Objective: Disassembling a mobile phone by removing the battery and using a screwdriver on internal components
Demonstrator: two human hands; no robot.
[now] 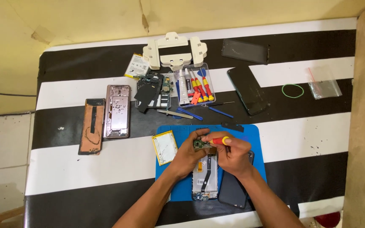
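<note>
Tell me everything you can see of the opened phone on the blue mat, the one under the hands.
The opened phone lies flat on the blue mat, its length running toward the person, back cover off. Inside shows a pale metal frame with a dark flex strip down the middle and a small board at the near end. Its far end is hidden under the left hand and right hand. A dark panel lies against its right side.

The person's left hand (189, 155) and right hand (233, 157) are bare, with no gloves, rings or watch; both forearms show uncovered, no sleeve reaching into view.
</note>
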